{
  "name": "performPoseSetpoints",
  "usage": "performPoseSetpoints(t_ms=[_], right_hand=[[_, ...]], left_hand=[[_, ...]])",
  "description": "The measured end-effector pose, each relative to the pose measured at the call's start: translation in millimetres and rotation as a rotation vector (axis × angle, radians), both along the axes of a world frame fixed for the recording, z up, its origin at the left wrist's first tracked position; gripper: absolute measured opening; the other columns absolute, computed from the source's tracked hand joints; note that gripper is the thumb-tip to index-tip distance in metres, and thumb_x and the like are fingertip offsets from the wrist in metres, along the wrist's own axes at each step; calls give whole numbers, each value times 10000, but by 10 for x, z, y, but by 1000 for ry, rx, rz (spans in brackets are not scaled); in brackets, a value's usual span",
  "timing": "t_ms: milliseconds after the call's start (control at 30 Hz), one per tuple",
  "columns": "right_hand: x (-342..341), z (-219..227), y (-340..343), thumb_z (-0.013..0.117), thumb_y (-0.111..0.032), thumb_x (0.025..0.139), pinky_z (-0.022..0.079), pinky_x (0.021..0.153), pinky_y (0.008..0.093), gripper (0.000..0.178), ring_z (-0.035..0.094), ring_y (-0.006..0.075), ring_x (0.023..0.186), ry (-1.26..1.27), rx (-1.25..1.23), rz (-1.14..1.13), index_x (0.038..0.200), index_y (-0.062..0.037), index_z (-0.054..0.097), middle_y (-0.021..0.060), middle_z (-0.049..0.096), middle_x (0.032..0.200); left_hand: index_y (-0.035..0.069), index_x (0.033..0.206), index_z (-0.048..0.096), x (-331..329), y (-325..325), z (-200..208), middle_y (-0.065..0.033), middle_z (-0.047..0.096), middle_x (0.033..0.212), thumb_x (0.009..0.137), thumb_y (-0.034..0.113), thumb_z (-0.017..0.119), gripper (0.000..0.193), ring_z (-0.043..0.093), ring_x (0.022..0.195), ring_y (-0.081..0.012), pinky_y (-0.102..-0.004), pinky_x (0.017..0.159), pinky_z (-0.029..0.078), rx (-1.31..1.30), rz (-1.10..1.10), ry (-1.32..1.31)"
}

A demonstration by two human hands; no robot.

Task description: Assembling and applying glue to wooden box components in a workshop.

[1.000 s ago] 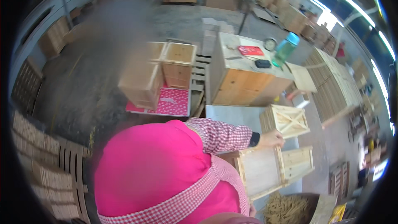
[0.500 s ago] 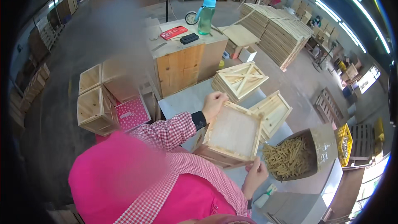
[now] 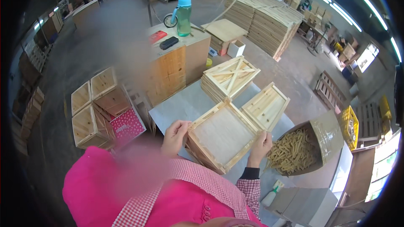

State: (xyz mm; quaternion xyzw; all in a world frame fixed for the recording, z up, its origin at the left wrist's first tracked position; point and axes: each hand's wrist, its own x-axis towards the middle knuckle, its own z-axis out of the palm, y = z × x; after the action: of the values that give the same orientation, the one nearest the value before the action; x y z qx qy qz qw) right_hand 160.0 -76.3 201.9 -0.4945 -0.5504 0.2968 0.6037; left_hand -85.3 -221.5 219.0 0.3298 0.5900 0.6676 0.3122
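Observation:
On the grey-white worktop in front of me stands a wooden box (image 3: pixel 223 136), its pale flat panel framed by raised wooden edges and facing up. My left hand (image 3: pixel 174 138) pinches the box at its left corner. At the opposite corner my right hand (image 3: pixel 260 146) has its fingers closed on the frame. Just beyond the box sits a stack of wooden panels (image 3: pixel 231 75), the top one with crossed slats. Beside that stack, to the right, lies a tapered wooden panel with raised edges (image 3: pixel 266 107).
An open cardboard box (image 3: pixel 330 136) of tan strips (image 3: pixel 292 153), perhaps rubber bands, lies at my right. Near it are a white-and-green bottle (image 3: pixel 271 195) and a grey carton (image 3: pixel 303 204). A cabinet (image 3: pixel 168 73) bears a green water bottle (image 3: pixel 184 19). Wooden boxes (image 3: pixel 86 126) stand left.
The wooden box has turned counterclockwise between my hands. My left hand has come nearer and leftward with its corner; my right hand has moved farther away. The whole view has shifted slightly.

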Motion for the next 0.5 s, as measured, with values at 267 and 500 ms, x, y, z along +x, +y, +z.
performPoseSetpoints(t_ms=[267, 500], right_hand=[[-127, -118, 3, 483, -136, 954, 295, 541, 254, 284, 313, 52, 626, -41, 86, -121, 708, -21, 401, -47, 347, 650], [-431, 1, 85, 522, -137, 932, 327, 546, 259, 222, 362, 68, 636, 11, 54, -182, 757, -2, 499, -35, 412, 670]], left_hand=[[38, 1049, 612, -630, 826, 105, 13, 591, 958, 1002, 266, 461, 277, 528, 903, -83, -225, 816, 411, -83, -498, 130], [72, 1097, 557, -556, 2011, -276, 34, 542, 938, 1002, 287, 463, 253, 493, 857, -64, -228, 779, 409, -22, -759, -60]])
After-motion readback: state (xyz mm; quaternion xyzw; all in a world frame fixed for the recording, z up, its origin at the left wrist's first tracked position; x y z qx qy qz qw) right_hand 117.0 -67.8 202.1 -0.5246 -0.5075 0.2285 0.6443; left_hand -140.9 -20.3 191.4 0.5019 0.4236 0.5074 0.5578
